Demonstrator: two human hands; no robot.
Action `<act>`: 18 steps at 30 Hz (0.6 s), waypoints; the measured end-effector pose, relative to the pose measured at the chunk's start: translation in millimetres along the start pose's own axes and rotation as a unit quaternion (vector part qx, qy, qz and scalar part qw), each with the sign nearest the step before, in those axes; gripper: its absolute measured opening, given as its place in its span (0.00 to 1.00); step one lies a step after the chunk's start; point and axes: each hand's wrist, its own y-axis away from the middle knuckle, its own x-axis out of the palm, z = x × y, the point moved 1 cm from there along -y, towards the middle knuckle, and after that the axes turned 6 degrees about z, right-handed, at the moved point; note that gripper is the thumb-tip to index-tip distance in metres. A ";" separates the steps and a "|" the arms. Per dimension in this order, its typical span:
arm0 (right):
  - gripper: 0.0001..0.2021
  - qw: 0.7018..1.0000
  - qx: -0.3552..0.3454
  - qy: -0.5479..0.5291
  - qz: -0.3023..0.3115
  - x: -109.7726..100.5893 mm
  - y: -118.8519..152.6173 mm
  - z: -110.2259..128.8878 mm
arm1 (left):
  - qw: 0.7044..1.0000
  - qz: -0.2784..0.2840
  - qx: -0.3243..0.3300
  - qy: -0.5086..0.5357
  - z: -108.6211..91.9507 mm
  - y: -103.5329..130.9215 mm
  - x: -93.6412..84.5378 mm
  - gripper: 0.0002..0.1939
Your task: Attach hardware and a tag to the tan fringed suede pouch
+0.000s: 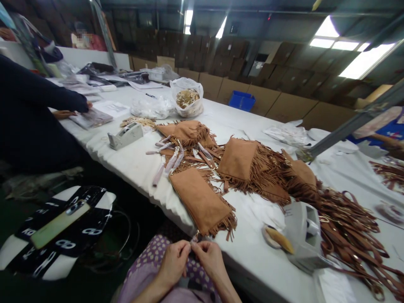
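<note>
My left hand (175,257) and my right hand (206,256) meet over my lap at the table's front edge, each in a pinch. Between the fingertips is something small, perhaps the wrapped end of a strap or zip pull; it is too small to make out. Just beyond them lies a tan fringed pouch (199,201), flat on the white tabletop, its near corner with a metal clasp pointing at my fingers. More fringed pouches (238,158) lie behind it, beside straps wrapped in thin plastic film (173,160).
A grey tape dispenser (126,135) stands left, another tape dispenser (304,231) right, near a heap of brown straps (347,227). A plastic bag (188,101) and blue bin (241,101) are farther back. Left, a person's dark sleeve (34,84) reaches over the table near a stool (59,231).
</note>
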 end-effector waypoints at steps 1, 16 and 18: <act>0.22 1.000 0.011 -0.010 0.006 -0.7 -0.8 -2.1 | 1.000 -0.002 -0.004 -0.001 -0.1 0.3 0.2 0.20; 0.18 0.985 0.029 -0.167 0.040 8.3 -6.6 -13.9 | 0.981 -0.018 -0.102 0.166 26.9 -11.7 11.0 0.19; 0.17 0.987 0.028 -0.156 0.025 9.9 -6.2 -12.4 | 0.987 -0.047 -0.095 0.125 21.6 -9.4 8.9 0.18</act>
